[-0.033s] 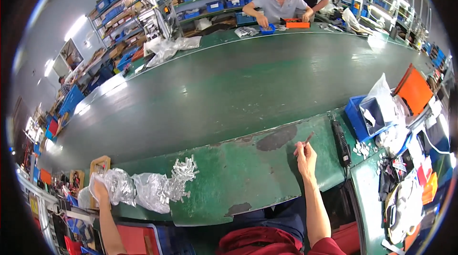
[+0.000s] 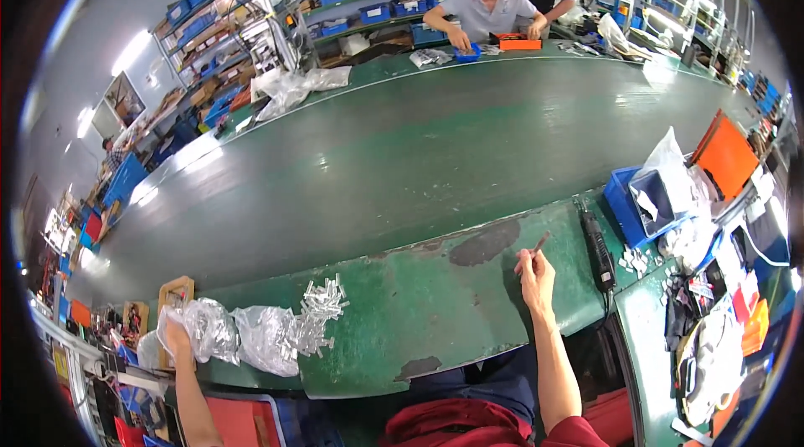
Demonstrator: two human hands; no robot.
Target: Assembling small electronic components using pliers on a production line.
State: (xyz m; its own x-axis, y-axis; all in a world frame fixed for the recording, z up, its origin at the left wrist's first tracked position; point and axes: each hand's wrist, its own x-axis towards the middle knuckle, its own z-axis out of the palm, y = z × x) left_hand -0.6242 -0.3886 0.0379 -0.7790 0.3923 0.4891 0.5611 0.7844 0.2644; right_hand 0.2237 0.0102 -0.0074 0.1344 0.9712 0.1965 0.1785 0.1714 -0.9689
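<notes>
Hardly anything is shifting since the earlier frame: the person across the way (image 2: 492, 18) is showing only a hair further left, while the left hand (image 2: 176, 334) and right hand (image 2: 537, 278) are keeping their places. Small silvery metal pieces (image 2: 325, 300) are lying in a loose pile on the left part of the green bench (image 2: 435, 305), spilling rightward out of a clear plastic bag (image 2: 266, 340). That bag is stretching lengthwise from left to right, though whether it is one bag or two lying end to end, I cannot tell. Its far left end is touching the left hand, whose fingers are disappearing into the crumpled plastic, so how tightly they are closing I cannot tell. This left hand is lying nearer to the pile, with the bag's whole length coming between; the right hand is resting well apart, across bare bench to the right. Its fingertips are pinching a thin stick (image 2: 543, 241), which is slanting up and rightward, pointing away from the pile. Further right, a black power screwdriver (image 2: 596, 246) is lying with its long axis running roughly away from the wearer, and a blue bin (image 2: 621, 200) is standing beyond it. Past the bench, a wide dark belt (image 2: 377, 162) is separating the wearer from that other person, who is reaching into a blue tray (image 2: 467, 53).
</notes>
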